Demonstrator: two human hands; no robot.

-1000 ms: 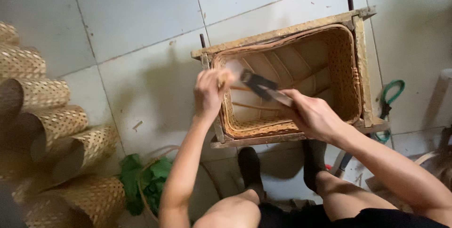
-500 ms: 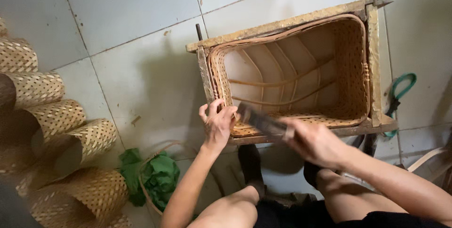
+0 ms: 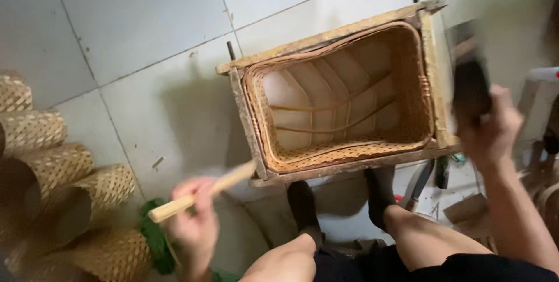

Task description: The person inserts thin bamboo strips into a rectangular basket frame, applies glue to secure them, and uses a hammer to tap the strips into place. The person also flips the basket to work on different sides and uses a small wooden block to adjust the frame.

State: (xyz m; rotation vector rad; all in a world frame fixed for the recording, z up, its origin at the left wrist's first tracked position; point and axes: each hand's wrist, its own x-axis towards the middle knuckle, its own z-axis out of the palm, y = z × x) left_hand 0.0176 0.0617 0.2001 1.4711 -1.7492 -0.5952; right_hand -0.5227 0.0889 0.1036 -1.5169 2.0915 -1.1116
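Basket [image 3: 343, 98], seated in wooden frame [image 3: 326, 38] on tiled floor [image 3: 134, 32], is judged light, stiff but crushable, best gripped at rim; stick [image 3: 201, 192] is clasped in closed left hand [image 3: 192, 224], dark blurred tool [image 3: 469, 81] in closed right hand [image 3: 492, 128].

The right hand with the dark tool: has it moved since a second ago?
Yes. The right hand with its dark tool has swung from over the basket out past the wooden frame, on its right side.
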